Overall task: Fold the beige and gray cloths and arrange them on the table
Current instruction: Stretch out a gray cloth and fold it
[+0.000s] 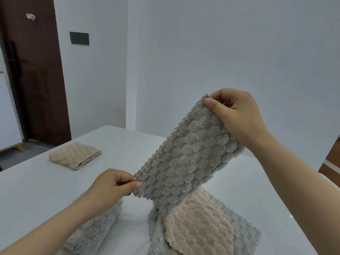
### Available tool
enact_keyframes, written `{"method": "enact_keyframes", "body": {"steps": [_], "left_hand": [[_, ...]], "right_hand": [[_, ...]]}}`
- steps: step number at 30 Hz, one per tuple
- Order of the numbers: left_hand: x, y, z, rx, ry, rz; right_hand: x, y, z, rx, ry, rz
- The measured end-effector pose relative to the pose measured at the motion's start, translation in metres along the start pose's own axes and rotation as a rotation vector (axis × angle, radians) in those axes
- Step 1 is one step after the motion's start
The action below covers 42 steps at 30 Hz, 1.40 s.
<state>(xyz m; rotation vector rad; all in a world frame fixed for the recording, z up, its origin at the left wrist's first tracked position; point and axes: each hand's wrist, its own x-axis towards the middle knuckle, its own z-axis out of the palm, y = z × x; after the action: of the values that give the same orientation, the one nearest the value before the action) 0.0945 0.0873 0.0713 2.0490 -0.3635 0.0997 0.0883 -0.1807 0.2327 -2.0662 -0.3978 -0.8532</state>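
A gray fluffy cloth, doubled into a strip, hangs in the air above the table. My right hand pinches its upper end and my left hand pinches its lower left corner. A folded beige cloth lies on the white table at the left. Below the held cloth a loose beige cloth lies on top of a light gray cloth. Another light gray cloth sits under my left forearm, partly hidden.
A white wall stands behind the table's far edge. A dark brown door is at the back left, with a black switch panel beside it. A white cabinet on wooden legs is at the far left.
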Motion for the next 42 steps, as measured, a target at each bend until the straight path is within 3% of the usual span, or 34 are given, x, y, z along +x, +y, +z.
{"method": "enact_keyframes", "body": {"steps": [13,18,27,38,42], "left_hand": [[0.005,-0.005,-0.010,-0.184,0.234,-0.099],[0.005,-0.004,-0.018,-0.028,0.289,-0.060],[0.007,-0.004,-0.019,0.010,0.360,-0.067],[0.006,-0.009,-0.020,-0.047,0.270,-0.103],[0.007,-0.010,-0.023,-0.379,0.216,-0.278]], "right_hand": [[-0.006,0.016,-0.005,-0.020,0.038,0.025],[-0.008,0.021,0.000,0.000,0.060,0.044],[-0.014,0.031,0.006,0.017,0.078,0.076],[-0.023,0.045,0.012,-0.020,0.080,0.098],[-0.028,0.054,0.015,-0.030,0.093,0.133]]}}
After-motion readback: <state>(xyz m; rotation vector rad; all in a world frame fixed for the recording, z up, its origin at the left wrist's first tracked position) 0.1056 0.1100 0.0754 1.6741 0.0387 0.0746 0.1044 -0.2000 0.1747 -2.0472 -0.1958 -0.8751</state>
